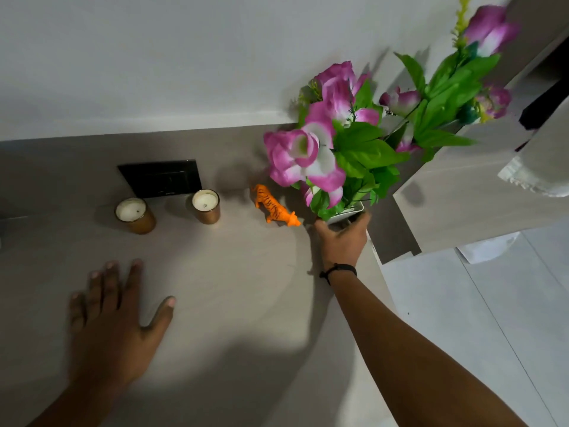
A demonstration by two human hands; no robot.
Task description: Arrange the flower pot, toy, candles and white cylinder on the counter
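Two candles (135, 215) (206, 206) in gold holders; one orange toy tiger (275, 207); one white flower pot (345, 213); purple blooms, perhaps seven, some blurred; two hands (114, 318) (341, 240).

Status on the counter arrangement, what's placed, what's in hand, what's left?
Looks placed: two white candles in gold-brown cups and the orange plastic toy tiger stand along the back of the grey counter. In hand: right hand grips the white pot of pink artificial flowers near the counter's right edge. Left hand is open, empty. Left: the white cylinder, not in view.
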